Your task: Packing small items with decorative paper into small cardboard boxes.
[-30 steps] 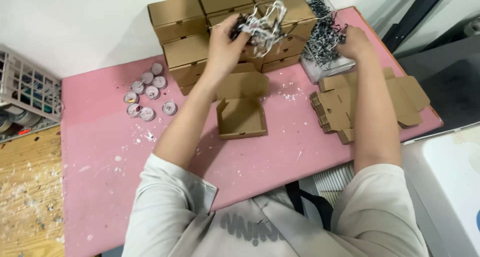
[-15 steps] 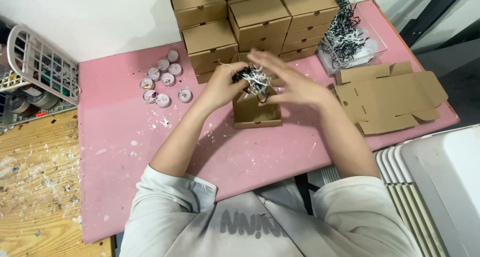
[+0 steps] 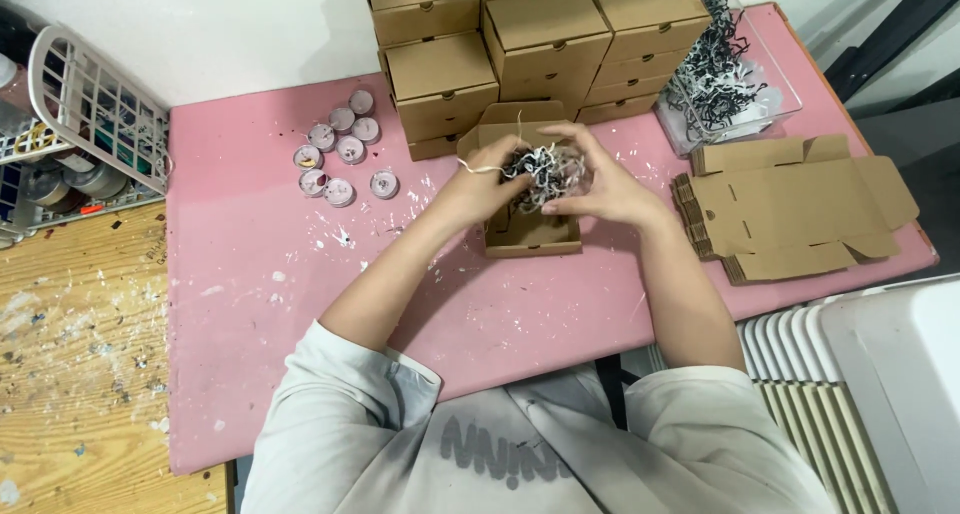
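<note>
Both hands have come together since a second ago, when the left hand was lifting a tuft of shredded paper up by the stacked boxes and the right hand was reaching far out to the heap of shreds; half a second ago they were already meeting over the open box. Now the left hand (image 3: 487, 170) and the right hand (image 3: 600, 179) cup a bundle of black-and-white shredded paper filler (image 3: 541, 168) between them, fingers curled around it from either side, each hand closed on the bundle. One loose strand sticks up just above the left hand's fingers.

Directly beneath the hands sits a small open brown cardboard box (image 3: 530, 236), its lid flap standing up behind the bundle; the shreds hang over its cavity, and whether they touch the bottom cannot be told. Just beyond the hands rises a stack of closed brown cardboard boxes (image 3: 545, 34). Well out past the left hand lies a cluster of small round lilac tins (image 3: 339, 159) on the pink, paint-flecked surface (image 3: 260, 304). Further out on that side stands a white wire basket (image 3: 95, 114). Out past the right hand lies a pile of flat, unfolded brown cardboard blanks (image 3: 790, 209), and beyond it a clear plastic tub of black-and-white shreds (image 3: 725, 74).
</note>
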